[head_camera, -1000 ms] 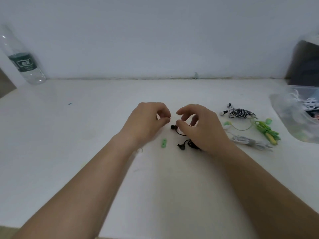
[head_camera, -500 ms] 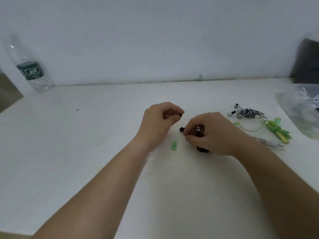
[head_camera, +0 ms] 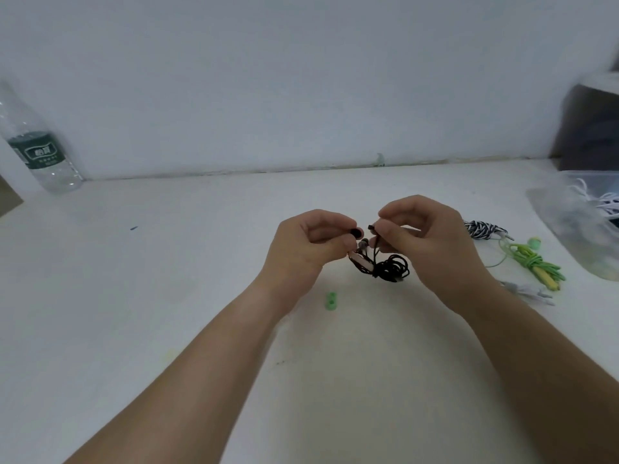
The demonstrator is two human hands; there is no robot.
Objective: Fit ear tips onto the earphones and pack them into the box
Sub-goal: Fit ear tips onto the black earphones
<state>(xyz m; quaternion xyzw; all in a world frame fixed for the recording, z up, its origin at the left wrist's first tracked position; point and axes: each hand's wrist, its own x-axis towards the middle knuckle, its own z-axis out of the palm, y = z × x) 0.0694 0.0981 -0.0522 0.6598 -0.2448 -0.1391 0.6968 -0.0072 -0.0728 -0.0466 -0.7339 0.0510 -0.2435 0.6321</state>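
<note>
Left hand (head_camera: 311,249): fingers pinch a black ear tip (head_camera: 356,233), held above the counter (head_camera: 167,296).
Right hand (head_camera: 432,242): fingers pinch the earbud (head_camera: 371,227); black cable (head_camera: 392,267) dangles beneath.
Gap: tip and earbud just apart.
Method: line the tip's bore up with the nozzle, push straight, twist to seat.
Risk: skewed fit, tip slipping.

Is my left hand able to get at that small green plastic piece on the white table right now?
Probably yes: the small green plastic piece lies uncovered on the table near the left hand, though that hand is busy pinching a small black ear tip.
</note>
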